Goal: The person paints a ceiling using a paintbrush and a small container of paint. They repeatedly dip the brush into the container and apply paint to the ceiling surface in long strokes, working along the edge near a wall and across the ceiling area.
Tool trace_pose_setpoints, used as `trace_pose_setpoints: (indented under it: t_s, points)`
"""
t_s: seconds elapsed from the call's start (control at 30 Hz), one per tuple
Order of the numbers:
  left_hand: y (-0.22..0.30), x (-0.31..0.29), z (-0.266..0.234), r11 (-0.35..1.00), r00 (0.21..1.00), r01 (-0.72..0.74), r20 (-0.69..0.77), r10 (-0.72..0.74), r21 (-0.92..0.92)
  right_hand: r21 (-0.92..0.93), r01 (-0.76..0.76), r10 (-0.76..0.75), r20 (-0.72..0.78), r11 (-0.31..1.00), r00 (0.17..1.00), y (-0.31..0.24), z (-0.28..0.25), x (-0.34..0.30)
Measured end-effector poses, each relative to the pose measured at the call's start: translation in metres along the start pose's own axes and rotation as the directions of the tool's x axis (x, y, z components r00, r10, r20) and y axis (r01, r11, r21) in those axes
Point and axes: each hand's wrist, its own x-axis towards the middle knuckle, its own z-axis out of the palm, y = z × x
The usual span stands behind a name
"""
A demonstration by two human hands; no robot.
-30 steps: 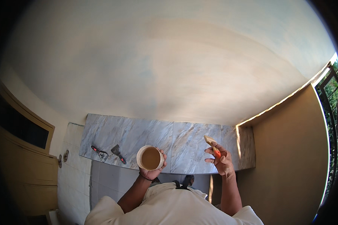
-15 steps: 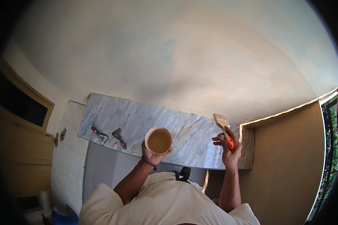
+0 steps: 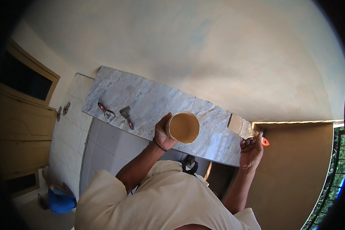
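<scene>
My left hand (image 3: 163,135) is closed around the side of a round tub (image 3: 194,132), whose open top shows tan liquid inside. In my right hand (image 3: 252,155) is a wide paintbrush (image 3: 239,126) with pale bristles and an orange-tipped handle. The brush lies tilted, bristles toward the left, in front of the wall's lower edge and apart from the tub. Below both hands runs a marble-patterned slab (image 3: 149,94). On its left part lie a putty knife (image 3: 125,113) with a dark blade and a second red-and-black-handled tool (image 3: 102,108).
A large smeared beige wall (image 3: 218,57) rises behind the slab. A brown panel (image 3: 287,161) stands at right, beside a barred window (image 3: 331,172). At left are a wooden door (image 3: 23,122), a pair of slippers (image 3: 66,108) and a person in blue (image 3: 61,202).
My right hand has turned the brush from upright toward lying leftward and moved it right. My left hand has raised the tub and shifted it right. The whole view has turned somewhat.
</scene>
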Motion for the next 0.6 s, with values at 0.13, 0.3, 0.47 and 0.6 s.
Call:
trace_pose_setpoints:
  t_s: [0.13,0.3,0.47,0.6]
  points:
    - [0.004,0.006,-0.018,0.997,0.997,0.043,0.063,-0.039,-0.068,-0.046,0.286,-0.273,0.192,0.957,0.943,-0.022,0.059,-0.031]
    - [0.003,0.016,-0.018,0.998,0.997,0.062,-0.049,-0.062,0.0,-0.194,0.613,-0.464,0.493,0.766,0.736,-0.037,0.111,-0.072]
    - [0.0,0.017,-0.004,0.998,0.998,0.056,-0.028,-0.055,0.025,-0.273,0.831,-0.413,0.766,0.485,0.493,-0.011,0.133,-0.072]
    - [0.001,0.013,0.011,0.998,0.998,0.026,-0.059,-0.023,0.054,-0.39,0.795,-0.241,0.808,0.465,0.537,-0.004,0.149,-0.074]
